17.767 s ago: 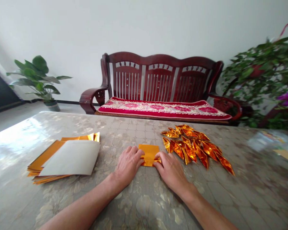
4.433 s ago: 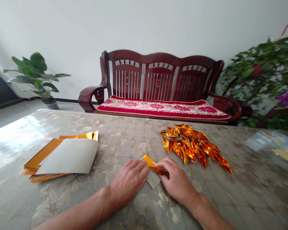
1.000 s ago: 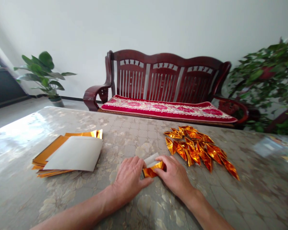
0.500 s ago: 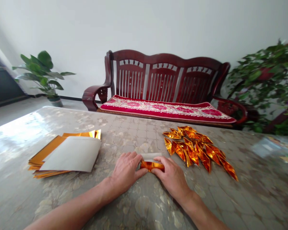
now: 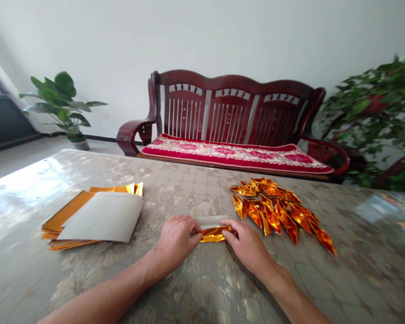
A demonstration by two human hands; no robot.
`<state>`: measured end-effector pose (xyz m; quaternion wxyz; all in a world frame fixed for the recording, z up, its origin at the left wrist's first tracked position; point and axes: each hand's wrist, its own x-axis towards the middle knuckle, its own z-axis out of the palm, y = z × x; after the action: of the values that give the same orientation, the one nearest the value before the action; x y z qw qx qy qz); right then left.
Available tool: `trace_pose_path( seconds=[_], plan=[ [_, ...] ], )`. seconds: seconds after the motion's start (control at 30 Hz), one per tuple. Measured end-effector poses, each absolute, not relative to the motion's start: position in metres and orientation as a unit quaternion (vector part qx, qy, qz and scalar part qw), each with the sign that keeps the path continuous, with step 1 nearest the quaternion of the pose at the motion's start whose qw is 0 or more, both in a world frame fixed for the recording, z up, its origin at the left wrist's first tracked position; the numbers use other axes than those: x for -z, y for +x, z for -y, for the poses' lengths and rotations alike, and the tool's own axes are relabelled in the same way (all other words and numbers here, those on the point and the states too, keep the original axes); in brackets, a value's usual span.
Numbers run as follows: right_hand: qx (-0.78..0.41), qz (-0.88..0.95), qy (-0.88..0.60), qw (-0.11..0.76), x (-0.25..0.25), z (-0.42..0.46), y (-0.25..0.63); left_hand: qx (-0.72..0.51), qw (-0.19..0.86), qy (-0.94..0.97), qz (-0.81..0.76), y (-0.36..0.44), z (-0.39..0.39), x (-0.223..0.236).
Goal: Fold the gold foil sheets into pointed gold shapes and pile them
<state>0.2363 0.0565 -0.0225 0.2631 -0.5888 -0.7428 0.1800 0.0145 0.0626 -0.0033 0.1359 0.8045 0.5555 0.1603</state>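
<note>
A sheet of gold foil paper (image 5: 213, 234), partly folded into a narrow strip, lies on the table in front of me. Its pale underside shows along the far edge. My left hand (image 5: 179, 237) grips its left end between thumb and fingers. At the opposite end, my right hand (image 5: 243, 239) pinches the strip the same way. Several folded gold foil pieces (image 5: 272, 208), pointed at both ends, are grouped beyond my right hand. Over on the left lies a stack of gold foil sheets (image 5: 67, 211), with a white side facing up on top.
The table (image 5: 168, 189) has a glossy, flower-patterned cover. A clear plastic bag (image 5: 384, 207) lies at its right edge. Behind stands a dark red wooden bench (image 5: 227, 108) with a red floral cushion (image 5: 236, 155). Potted plants (image 5: 62, 101) flank it.
Both thumbs have moved apart along the gold strip toward its ends. More of its near face shows and it looks flatter. The stack and the folded pieces have stayed put.
</note>
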Motion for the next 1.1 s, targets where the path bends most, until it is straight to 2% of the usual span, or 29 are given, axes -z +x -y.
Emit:
trace_pose_path(
  seconds=[0.27,0.63,1.1],
  plan=[
    [-0.123,0.738,-0.603,0.277,0.0226,-0.0537,0.2326,-0.138,0.164,0.789,-0.575,0.015,-0.0635,-0.001],
    [-0.173,0.69,-0.639,0.293,0.0261,-0.0544,0.2332,-0.132,0.131,0.794,-0.58,0.0157,-0.0609,0.0001],
    [-0.148,0.703,-0.633,0.287,0.0291,-0.0558,0.2329,-0.119,0.126,0.793,-0.584,0.0151,-0.0624,0.0029]
  ],
)
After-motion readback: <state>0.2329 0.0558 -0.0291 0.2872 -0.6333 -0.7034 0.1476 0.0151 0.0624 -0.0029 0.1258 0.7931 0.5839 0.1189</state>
